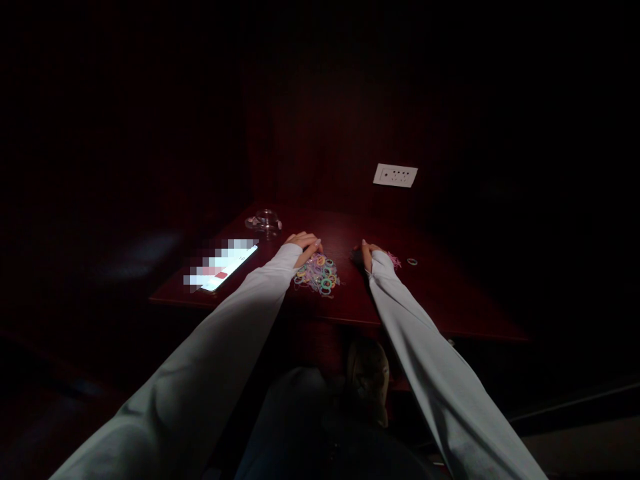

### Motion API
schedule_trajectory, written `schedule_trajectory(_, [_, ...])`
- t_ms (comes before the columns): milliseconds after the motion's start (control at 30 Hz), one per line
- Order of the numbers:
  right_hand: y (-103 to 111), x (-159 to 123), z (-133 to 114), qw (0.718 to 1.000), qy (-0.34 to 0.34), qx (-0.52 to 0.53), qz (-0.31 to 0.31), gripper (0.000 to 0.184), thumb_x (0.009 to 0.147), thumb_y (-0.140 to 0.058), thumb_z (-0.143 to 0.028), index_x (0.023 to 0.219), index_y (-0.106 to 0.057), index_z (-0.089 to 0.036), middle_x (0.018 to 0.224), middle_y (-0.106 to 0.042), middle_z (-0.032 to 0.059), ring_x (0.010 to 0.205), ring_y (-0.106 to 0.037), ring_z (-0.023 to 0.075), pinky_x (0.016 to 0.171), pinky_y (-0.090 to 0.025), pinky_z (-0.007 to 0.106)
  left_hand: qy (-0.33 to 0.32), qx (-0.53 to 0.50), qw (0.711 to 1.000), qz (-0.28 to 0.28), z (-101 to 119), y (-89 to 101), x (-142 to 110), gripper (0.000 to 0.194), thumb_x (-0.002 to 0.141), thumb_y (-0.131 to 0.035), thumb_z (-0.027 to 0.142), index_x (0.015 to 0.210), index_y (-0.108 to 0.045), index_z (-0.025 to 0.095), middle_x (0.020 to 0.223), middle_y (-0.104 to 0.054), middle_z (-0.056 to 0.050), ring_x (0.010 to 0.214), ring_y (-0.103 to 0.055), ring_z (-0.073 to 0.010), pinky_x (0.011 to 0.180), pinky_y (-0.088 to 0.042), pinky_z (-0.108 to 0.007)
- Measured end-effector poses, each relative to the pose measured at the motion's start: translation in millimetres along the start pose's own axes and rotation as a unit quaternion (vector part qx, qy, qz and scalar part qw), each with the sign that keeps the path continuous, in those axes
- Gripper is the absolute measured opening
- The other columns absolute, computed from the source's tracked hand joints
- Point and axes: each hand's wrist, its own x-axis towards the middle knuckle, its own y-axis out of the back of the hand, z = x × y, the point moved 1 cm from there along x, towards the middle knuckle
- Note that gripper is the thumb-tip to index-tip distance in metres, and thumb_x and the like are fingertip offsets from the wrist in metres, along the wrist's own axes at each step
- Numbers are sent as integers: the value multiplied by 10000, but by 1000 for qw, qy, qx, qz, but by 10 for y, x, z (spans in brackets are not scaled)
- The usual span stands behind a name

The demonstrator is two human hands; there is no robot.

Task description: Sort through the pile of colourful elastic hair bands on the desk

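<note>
On the dark red table, my left hand [304,243] rests palm down at the far left side of a pile of colourful hair ties [323,275]. Its fingers are stretched out and touch the pile's back edge. My right hand [371,251] is apart from that pile, on the table to its right. Most of its fingers are turned away or in shadow, so what they hold, if anything, is hidden. Just right of this hand lies a small bunch of pink hair ties [395,260], partly covered by it. A single hair tie [412,261] lies farther right.
A phone with a lit screen [218,275] lies at the table's left. Behind it stands a clear glass dish [267,221] with small pale things by it. A white wall socket [395,175] is on the back wall. The table's front edge [345,321] crosses beneath my forearms.
</note>
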Motion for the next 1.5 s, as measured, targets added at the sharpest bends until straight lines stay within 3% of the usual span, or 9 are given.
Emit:
schedule_trajectory(133, [10,-8,-11,1000,11,1,24,690,1066,-227,-575,844,-769,-211,858,-733,103,880,-668,222,834,-495,318,2,0,1000,1,9,3,1,500,1086,-309,398,917,-756,250,1093,-777,-25,1058,-623,-212,1007,-408,-377])
schedule_trajectory(300, [105,-98,-135,994,98,54,18,587,1025,-348,-593,715,-689,-232,757,-665,65,785,-612,206,789,-473,314,6,6,1000,-1,14,7,11,500,1088,-311,410,934,-760,254,1099,-777,-24,1066,-619,-210,999,-418,-367])
schedule_trajectory(433, [144,-262,-323,974,209,55,-70,485,949,-530,-606,634,-565,-240,689,-617,19,702,-562,170,719,-422,284,2,9,1000,8,18,23,12,484,1090,-317,413,965,-756,253,1141,-768,-25,1081,-620,-212,993,-417,-365])
schedule_trajectory(500, [119,-321,-387,967,232,21,-100,488,945,-549,-578,593,-505,-242,657,-596,12,697,-554,166,704,-394,279,-3,8,1000,14,18,33,10,475,1090,-320,403,975,-753,246,1155,-763,-32,1090,-622,-217,993,-413,-370])
schedule_trajectory(733, [20,-355,-412,970,219,-4,-104,512,980,-483,-527,559,-454,-237,650,-606,11,693,-565,158,655,-341,274,-2,12,1000,11,18,42,4,479,1095,-316,411,968,-746,240,1151,-763,-35,1077,-614,-213,993,-407,-372])
schedule_trajectory(900, [41,-389,-459,969,210,3,-132,447,898,-623,-563,605,-541,-236,669,-636,-22,660,-544,131,637,-333,253,4,17,1000,8,8,35,9,471,1095,-326,437,980,-741,249,1156,-765,-25,1086,-616,-205,998,-403,-354])
schedule_trajectory(1067, [48,-393,-462,971,198,21,-133,359,924,-589,-480,660,-585,-237,748,-663,-13,701,-566,133,637,-344,251,1,13,1000,8,3,34,9,451,1087,-338,402,972,-745,245,1157,-763,-32,1096,-625,-214,1001,-409,-365])
schedule_trajectory(1267, [-20,-331,-403,967,201,100,-117,446,952,-512,-559,653,-566,-233,712,-638,7,697,-558,151,680,-384,271,-10,20,1000,9,13,32,1,443,1086,-327,362,964,-735,238,1129,-764,-34,1092,-638,-209,1002,-412,-365])
schedule_trajectory(1500, [-91,-276,-383,975,155,121,-106,524,945,-493,-637,633,-588,-227,642,-608,7,632,-513,150,641,-366,279,-18,23,1000,9,9,27,6,392,1080,-373,354,969,-731,239,1131,-766,-32,1093,-640,-207,989,-418,-361])
